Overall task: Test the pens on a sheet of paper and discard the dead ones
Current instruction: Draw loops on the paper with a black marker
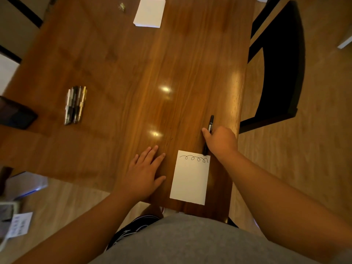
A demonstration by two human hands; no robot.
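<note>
A white sheet of paper (189,178) lies near the front edge of the wooden table (133,73), with a looping black scribble along its top. My right hand (220,142) is closed around a black pen (209,128), whose tip rests just at the sheet's top right corner. My left hand (145,173) lies flat on the table to the left of the sheet, fingers spread, holding nothing. Several more pens (74,104) lie side by side in a group at the left of the table, among them black, silver and gold ones.
A white pad of paper (149,12) sits at the far end of the table. A dark flat object (17,116) lies at the left edge. A black chair (280,63) stands to the right of the table. Papers (19,224) lie on the floor at lower left.
</note>
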